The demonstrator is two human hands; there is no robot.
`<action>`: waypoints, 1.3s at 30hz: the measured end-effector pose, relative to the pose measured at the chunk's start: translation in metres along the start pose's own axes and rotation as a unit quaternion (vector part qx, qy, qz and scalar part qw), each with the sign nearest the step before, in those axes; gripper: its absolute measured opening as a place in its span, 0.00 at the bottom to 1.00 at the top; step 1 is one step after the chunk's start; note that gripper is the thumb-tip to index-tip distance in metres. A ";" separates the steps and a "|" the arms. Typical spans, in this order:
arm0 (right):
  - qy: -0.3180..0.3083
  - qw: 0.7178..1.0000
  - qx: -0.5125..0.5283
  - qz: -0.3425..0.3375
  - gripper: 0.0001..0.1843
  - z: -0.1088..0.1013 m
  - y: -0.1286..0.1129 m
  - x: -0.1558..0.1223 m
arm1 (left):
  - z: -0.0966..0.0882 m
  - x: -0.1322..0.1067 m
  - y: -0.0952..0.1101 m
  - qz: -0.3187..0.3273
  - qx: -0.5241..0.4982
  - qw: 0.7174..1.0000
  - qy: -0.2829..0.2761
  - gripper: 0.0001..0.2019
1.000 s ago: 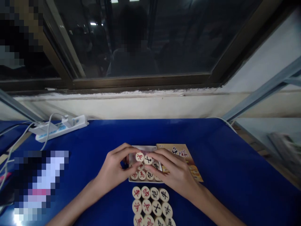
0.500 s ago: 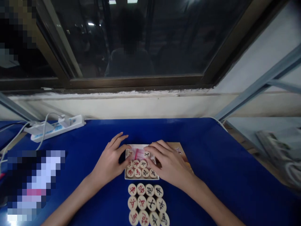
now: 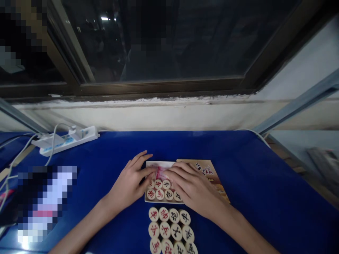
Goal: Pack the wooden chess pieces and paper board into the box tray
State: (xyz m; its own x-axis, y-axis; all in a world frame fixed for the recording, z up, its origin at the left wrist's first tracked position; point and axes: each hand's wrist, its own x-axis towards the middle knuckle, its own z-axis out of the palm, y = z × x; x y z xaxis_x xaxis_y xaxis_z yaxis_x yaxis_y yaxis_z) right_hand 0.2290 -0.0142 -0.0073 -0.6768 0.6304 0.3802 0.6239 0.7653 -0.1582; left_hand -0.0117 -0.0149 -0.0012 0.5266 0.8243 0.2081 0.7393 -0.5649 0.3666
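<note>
A shallow white box (image 3: 164,203) holds rows of round Chinese chess pieces (image 3: 159,194) with red and black characters, and pink-printed paper (image 3: 160,172) shows at its back. My left hand (image 3: 132,180) bends over the box's left side, thumb and index closed around a piece they mostly cover. From the right, my right hand (image 3: 192,187) reaches over the box with fingers bunched at another piece, largely hidden beneath them. In front of the box stand rows of stacked Chinese chess pieces (image 3: 165,230), red on the left and black on the right.
A printed tan box lid (image 3: 208,169) lies partly under my right hand. A white power strip (image 3: 69,141) with plugs and cables sits at the back left. Left of my arm is a blurred-out bright object (image 3: 50,201). The blue table (image 3: 251,176) meets a wall below a window.
The view has shifted, so table items appear slightly to the right. Both hands' fingers have drawn in over the back of the box, covering the two pieces there.
</note>
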 end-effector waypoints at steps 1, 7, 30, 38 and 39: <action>-0.003 1.000 -0.006 0.000 0.16 0.000 0.000 0.000 | -0.001 0.000 0.000 -0.001 0.011 1.000 0.000 0.13; -0.001 0.999 -0.040 0.023 0.16 0.000 0.001 -0.002 | -0.006 0.002 -0.002 0.000 0.052 0.998 0.036 0.12; 0.158 0.987 0.000 0.040 0.12 -0.026 0.000 -0.005 | -0.035 -0.005 0.015 0.080 0.020 0.979 0.186 0.09; 0.209 0.960 0.049 0.177 0.13 -0.004 -0.079 -0.111 | 0.019 -0.117 0.081 -0.113 -0.074 0.952 0.273 0.09; 0.207 0.953 0.047 0.218 0.13 0.003 -0.087 -0.122 | 0.030 -0.126 0.085 -0.142 -0.073 0.950 0.269 0.08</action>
State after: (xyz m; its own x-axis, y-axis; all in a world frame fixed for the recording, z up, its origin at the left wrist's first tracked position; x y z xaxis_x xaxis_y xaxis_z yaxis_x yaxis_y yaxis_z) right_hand 0.2563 -0.1574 -0.0432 -0.1377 0.7998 0.5842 0.7597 0.4638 -0.4558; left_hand -0.0027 -0.1676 -0.0229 -0.0055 0.8656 0.5008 0.7332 -0.3371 0.5906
